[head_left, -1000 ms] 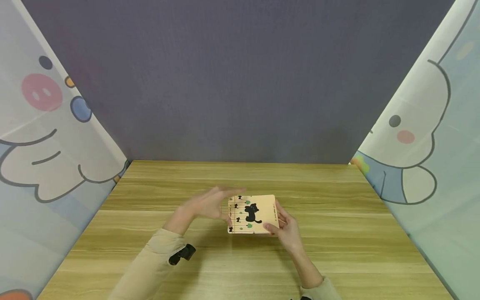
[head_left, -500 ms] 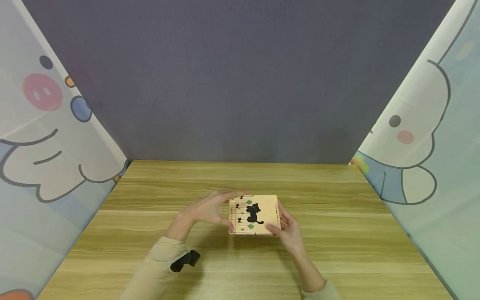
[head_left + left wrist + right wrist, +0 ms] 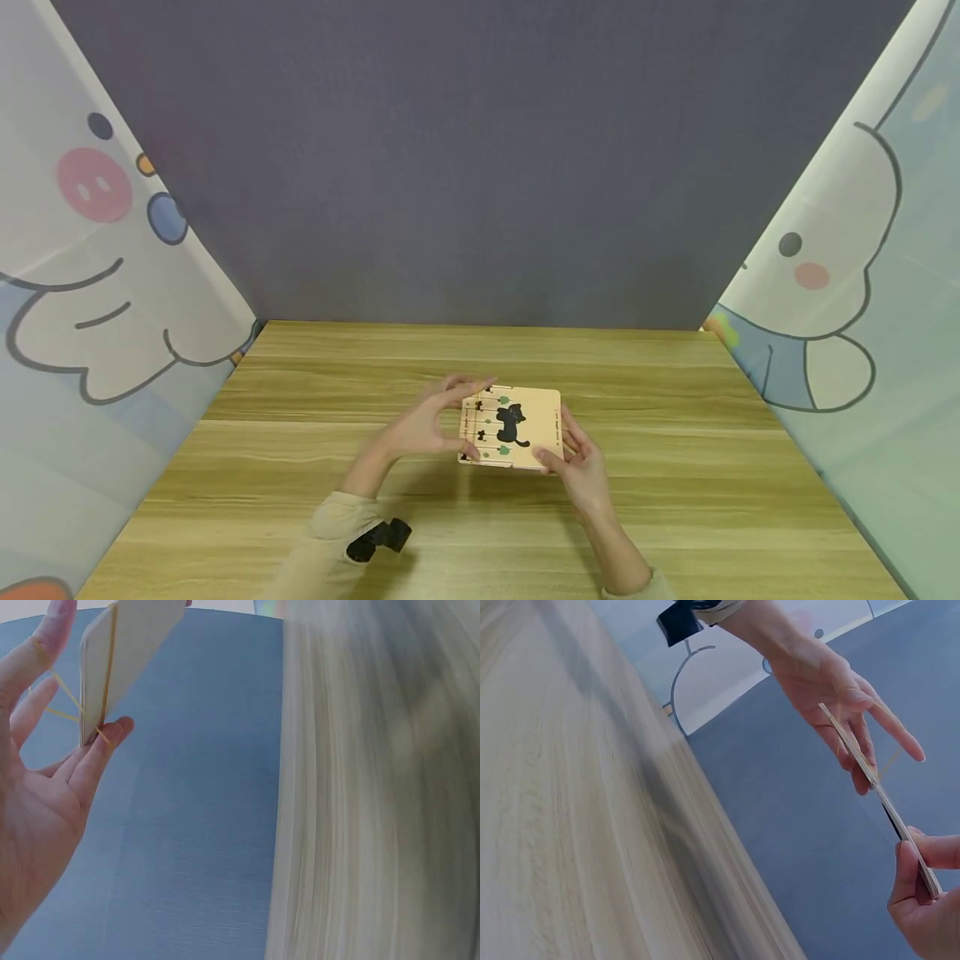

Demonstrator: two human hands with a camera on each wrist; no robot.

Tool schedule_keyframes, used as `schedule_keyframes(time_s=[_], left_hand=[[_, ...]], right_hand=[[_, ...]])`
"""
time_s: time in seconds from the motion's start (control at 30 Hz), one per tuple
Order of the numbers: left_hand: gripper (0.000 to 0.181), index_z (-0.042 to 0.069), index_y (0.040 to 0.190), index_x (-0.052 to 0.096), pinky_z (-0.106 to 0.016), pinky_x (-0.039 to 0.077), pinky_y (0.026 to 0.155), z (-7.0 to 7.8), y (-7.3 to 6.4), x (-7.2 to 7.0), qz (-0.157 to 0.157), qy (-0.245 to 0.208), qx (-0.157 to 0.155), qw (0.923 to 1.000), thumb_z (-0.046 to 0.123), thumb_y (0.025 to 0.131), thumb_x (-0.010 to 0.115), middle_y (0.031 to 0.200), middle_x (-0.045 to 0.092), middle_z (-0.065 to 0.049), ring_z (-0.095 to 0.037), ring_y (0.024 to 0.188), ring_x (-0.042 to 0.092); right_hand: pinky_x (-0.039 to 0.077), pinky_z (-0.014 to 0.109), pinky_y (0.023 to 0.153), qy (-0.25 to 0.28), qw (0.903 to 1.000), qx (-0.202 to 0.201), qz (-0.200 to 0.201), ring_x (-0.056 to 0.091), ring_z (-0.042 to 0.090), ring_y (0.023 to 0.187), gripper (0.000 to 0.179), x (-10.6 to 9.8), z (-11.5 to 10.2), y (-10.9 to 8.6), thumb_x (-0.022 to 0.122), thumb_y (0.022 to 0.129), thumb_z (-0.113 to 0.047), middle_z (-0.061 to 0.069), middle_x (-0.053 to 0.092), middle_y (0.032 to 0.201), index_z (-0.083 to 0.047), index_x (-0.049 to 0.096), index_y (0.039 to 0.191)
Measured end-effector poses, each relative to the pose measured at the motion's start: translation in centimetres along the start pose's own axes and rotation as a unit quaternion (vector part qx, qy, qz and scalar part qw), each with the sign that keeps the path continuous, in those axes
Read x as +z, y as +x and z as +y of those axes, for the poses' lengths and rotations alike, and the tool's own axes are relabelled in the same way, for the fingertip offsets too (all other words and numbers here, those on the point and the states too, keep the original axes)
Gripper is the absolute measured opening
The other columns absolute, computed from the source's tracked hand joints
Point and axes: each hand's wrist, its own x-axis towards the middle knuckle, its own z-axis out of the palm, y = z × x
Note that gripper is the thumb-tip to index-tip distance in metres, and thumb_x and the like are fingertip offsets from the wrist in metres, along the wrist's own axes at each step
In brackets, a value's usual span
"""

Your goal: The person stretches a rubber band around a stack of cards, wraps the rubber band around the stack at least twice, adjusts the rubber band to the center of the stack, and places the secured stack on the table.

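A thin cream notebook (image 3: 543, 425) with a black cat on its cover is held up off the table. My right hand (image 3: 585, 479) pinches its right end, thumb on the cover and fingers behind. A yellow rubber band (image 3: 110, 667) runs across the notebook near its left end. My left hand (image 3: 420, 427) spans that end, with thumb and fingers at the two long edges. In the left wrist view, strands of the band stretch from the notebook to these fingers. Seen edge-on in the right wrist view, the notebook shows several layers.
Below lies a wood-grain table (image 3: 675, 500). A dark grey panel (image 3: 480, 167) rises behind it. Cartoon-printed sheets (image 3: 45, 433) line both sides. A black wrist strap (image 3: 378, 539) sits on the left sleeve.
The left hand has moved slightly right and closer over the notebook's left end, its thumb now farther onto the cover. The notebook has shifted a little right with the right hand's grip unchanged.
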Motion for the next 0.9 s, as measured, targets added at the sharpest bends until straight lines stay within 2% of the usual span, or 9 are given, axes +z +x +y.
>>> schedule_keyframes(time_s=[0.23, 0.4, 0.5, 0.73, 0.9], left_hand=[[0.101, 0.031, 0.139, 0.026, -0.059, 0.031, 0.090, 0.5, -0.5, 0.5, -0.019, -0.004, -0.006, 0.9998, 0.042, 0.056, 0.080, 0.140, 0.022, -0.005, -0.025, 0.126, 0.024], [0.108, 0.028, 0.141, 0.021, -0.057, 0.032, 0.090, 0.8, -0.6, 0.4, -0.046, 0.007, -0.002, 0.9989, 0.053, 0.053, 0.076, 0.141, 0.016, -0.008, -0.028, 0.125, 0.024], [0.107, 0.028, 0.142, 0.019, -0.054, 0.034, 0.090, 1.0, -0.5, 0.5, -0.053, 0.014, 0.004, 0.9985, 0.052, 0.054, 0.076, 0.140, 0.014, -0.007, -0.028, 0.125, 0.024], [0.094, 0.028, 0.139, 0.029, -0.049, 0.041, 0.085, 1.1, -0.5, 0.8, -0.021, 0.021, 0.020, 0.9994, 0.029, 0.060, 0.081, 0.139, 0.016, -0.008, -0.025, 0.124, 0.026], [0.082, 0.027, 0.133, 0.042, -0.054, 0.036, 0.088, 1.1, -0.6, 1.1, 0.007, -0.010, -0.009, 0.9999, 0.030, 0.060, 0.081, 0.142, 0.016, -0.007, -0.026, 0.125, 0.025]], right_hand=[[0.048, 0.019, 0.052, 0.011, 0.9999, 0.010, 0.004, 0.062, 0.018, 0.076, 0.076, -0.3, -0.1, 0.0, 0.059, 0.074, 0.017, 0.024, 0.053, 0.112, -0.005, 0.027, 0.138], [0.047, 0.018, 0.051, 0.023, 0.9996, 0.017, 0.002, 0.062, 0.017, 0.075, 0.075, -0.4, -0.3, 0.1, 0.058, 0.074, 0.018, 0.022, 0.055, 0.110, -0.005, 0.028, 0.138], [0.047, 0.018, 0.051, 0.033, 0.9992, 0.022, 0.000, 0.062, 0.017, 0.076, 0.075, -0.4, -0.3, 0.1, 0.057, 0.074, 0.019, 0.020, 0.056, 0.108, -0.006, 0.027, 0.138], [0.048, 0.018, 0.052, 0.047, 0.9988, 0.015, -0.004, 0.061, 0.016, 0.074, 0.076, -0.5, -0.6, 0.2, 0.056, 0.074, 0.020, 0.020, 0.055, 0.109, -0.006, 0.025, 0.139], [0.048, 0.018, 0.053, 0.055, 0.9984, -0.001, -0.012, 0.061, 0.015, 0.072, 0.076, -0.7, -0.6, 0.4, 0.057, 0.075, 0.018, 0.015, 0.057, 0.109, -0.006, 0.024, 0.139]])
